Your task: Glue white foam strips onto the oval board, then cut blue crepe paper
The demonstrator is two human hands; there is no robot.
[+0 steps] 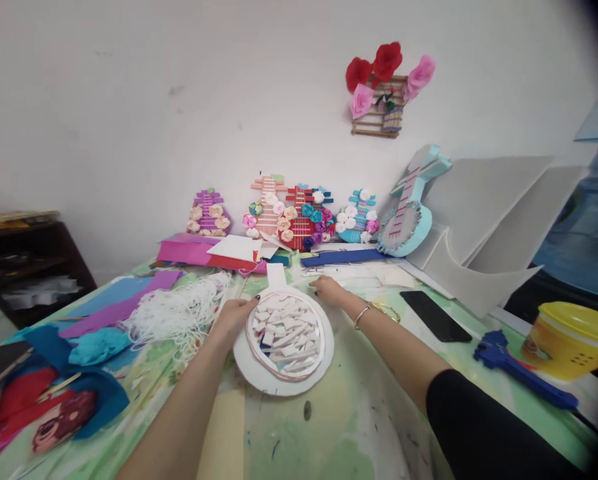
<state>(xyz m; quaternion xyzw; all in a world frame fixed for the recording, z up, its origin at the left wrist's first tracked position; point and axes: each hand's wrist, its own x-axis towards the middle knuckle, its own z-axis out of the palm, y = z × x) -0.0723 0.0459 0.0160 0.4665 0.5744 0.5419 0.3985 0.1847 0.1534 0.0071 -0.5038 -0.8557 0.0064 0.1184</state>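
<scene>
A white round board with a short neck [321, 360] lies on the table in front of me. On it sits a round, rimmed tray [289, 330] filled with small white pieces. My left hand [236, 315] is closed on the left edge of the round tray, thumb at its rim. My right hand [327, 292] is just beyond the board's upper right edge, its index finger pointing left; whether anything is in its fingers is too small to tell.
White string [179, 313], coloured felt and a teal bundle [99, 345] lie left. A phone [435, 315], a blue glue gun [523, 377] and a yellow tub [571, 340] are right. Decorated instrument shapes [301, 217] and a light-blue one [406, 213] lean on the wall.
</scene>
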